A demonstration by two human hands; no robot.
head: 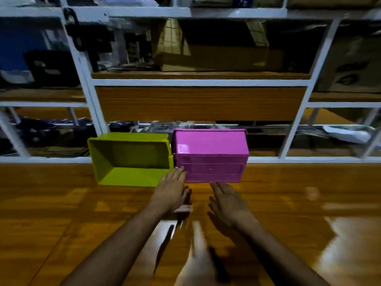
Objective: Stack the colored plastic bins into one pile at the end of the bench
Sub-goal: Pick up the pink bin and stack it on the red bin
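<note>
A pink plastic bin [210, 155] stands at the far edge of the glossy wooden bench [61, 213], its closed sides toward me. Touching its left side is a yellow-green bin [129, 159] whose open mouth faces me. My left hand [172, 189] reaches forward with fingers spread, its fingertips at the pink bin's lower left corner. My right hand [228, 201] hovers open just in front of the pink bin's lower edge, holding nothing. Both forearms stretch over the bench.
Behind the bench rises a white metal shelving rack [198, 82] with wooden boards, cardboard boxes [216, 58] and dark clutter. A small pale object [183, 208] lies on the bench under my left hand. Bright light reflections streak the bench at right.
</note>
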